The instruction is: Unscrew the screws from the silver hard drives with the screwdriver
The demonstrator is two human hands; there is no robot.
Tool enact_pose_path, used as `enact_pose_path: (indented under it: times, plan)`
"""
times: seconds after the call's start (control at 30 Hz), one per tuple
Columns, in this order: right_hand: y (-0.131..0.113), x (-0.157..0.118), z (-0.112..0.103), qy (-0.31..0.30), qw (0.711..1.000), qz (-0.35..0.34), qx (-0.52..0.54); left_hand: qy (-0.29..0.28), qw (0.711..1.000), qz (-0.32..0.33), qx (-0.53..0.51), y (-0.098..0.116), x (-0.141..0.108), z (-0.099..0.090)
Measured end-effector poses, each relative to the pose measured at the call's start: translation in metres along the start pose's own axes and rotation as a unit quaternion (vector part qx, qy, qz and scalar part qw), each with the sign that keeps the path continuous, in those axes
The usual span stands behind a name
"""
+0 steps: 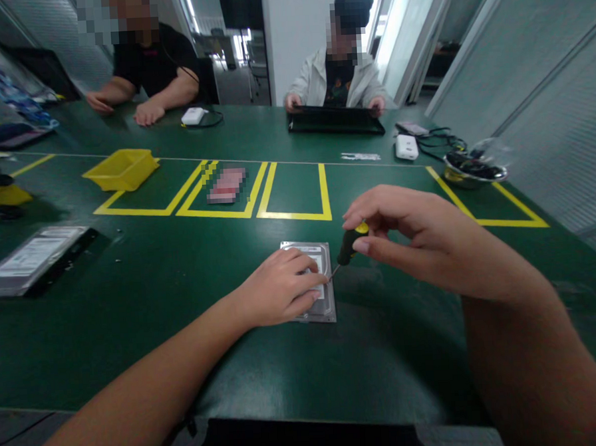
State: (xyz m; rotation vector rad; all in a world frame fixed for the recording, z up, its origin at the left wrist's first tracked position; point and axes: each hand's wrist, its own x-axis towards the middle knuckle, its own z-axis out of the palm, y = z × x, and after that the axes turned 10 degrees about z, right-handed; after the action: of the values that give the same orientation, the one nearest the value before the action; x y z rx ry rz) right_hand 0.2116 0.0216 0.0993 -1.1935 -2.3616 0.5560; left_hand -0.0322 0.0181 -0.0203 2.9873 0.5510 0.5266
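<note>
A silver hard drive [324, 310] with a white label lies on the green table in front of me. My left hand [281, 285] rests over it and holds it against the table, covering its left and middle part. The index finger reaches to the drive's right edge. In my right hand [403, 227] is a screwdriver [348, 245] with a dark and yellow handle, gripped by thumb and fingers. It is tilted, and its thin shaft runs down left to the drive's edge beside my left fingertip. Whether the tip sits in a screw is too small to tell.
At the left lies a larger labelled metal drive [35, 257], with tiny loose parts nearby. Beyond are a yellow bin [123, 171], a pink item [227, 185], a white adapter [406, 147] and a bowl [475, 172] of dark parts. Two people sit opposite; one holds a black panel [336, 121].
</note>
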Motion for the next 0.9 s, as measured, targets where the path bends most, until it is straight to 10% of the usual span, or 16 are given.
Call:
enact_pose_path:
  times: [0.9]
  plan:
    - [-0.0016, 0.0008, 0.0013, 0.042, 0.999, -0.007, -0.029, 0.009, 1.000, 0.005, -0.001, -0.0003, -0.0001, 0.0007]
